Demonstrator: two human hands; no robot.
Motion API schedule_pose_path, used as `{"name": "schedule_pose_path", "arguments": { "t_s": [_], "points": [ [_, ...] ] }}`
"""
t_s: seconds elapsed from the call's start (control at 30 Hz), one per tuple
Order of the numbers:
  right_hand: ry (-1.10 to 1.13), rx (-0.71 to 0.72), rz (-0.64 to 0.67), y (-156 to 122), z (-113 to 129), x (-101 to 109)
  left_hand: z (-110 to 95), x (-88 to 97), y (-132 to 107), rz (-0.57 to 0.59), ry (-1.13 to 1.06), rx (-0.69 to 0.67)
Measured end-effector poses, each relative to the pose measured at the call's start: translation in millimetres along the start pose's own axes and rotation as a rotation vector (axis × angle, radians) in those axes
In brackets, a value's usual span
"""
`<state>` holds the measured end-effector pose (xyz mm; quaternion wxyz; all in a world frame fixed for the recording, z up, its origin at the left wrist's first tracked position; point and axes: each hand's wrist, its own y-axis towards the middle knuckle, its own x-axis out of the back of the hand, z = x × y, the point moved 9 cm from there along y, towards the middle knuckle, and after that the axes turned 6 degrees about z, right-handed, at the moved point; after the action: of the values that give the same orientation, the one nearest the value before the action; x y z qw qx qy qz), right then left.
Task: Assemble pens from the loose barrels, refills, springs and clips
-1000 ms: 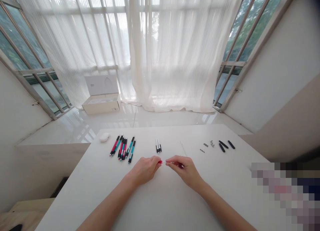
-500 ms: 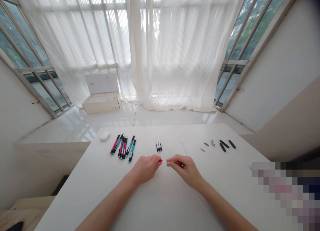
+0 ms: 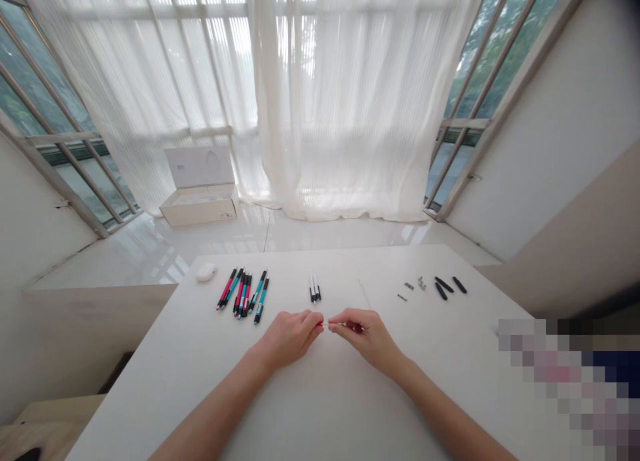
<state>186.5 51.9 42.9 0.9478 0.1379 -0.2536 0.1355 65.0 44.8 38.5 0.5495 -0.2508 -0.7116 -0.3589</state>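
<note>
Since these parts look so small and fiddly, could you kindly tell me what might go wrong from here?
The thin metal rod in the right hand might miss or bend against the small red piece pinched in the left hand. Dropped, that tiny piece could also roll away across the white table.

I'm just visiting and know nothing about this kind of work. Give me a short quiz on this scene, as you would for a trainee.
1. True or false: the open white box stands on the floor.
2. Which lies nearer the left hand? A: the red and teal pens; B: the black pieces.
3. Fill the gap: the right hand pinches a thin rod pointing at a ___ piece held in the left.

Key: 1 true; 2 A; 3 red.
</note>
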Motion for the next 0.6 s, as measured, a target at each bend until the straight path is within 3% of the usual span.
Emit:
{"name": "schedule_pose_path", "arguments": {
  "t_s": [0.23,0.3,0.43,0.47,0.53,0.6],
  "points": [
    [-0.061,0.02,0.049,2,1,4,-5,0.8,2,0.0,0.09,-0.011],
    [-0.109,-0.014,-0.005,4,-8,27,-2,0.6,2,-0.006,0.12,0.014],
    [-0.428,-0.177,-0.363,-3,-41,109,7,-2.4,2,-0.01,0.142,0.075],
    [-0.54,-0.253,-0.397,-6,-52,124,10,-3.5,2,-0.009,0.143,0.09],
    [-0.688,-0.414,-0.368,-12,-76,141,14,-5.9,2,-0.002,0.143,0.118],
    [-0.75,-0.53,-0.282,-16,-95,146,17,-8.0,2,0.009,0.143,0.14]
  ]
}}
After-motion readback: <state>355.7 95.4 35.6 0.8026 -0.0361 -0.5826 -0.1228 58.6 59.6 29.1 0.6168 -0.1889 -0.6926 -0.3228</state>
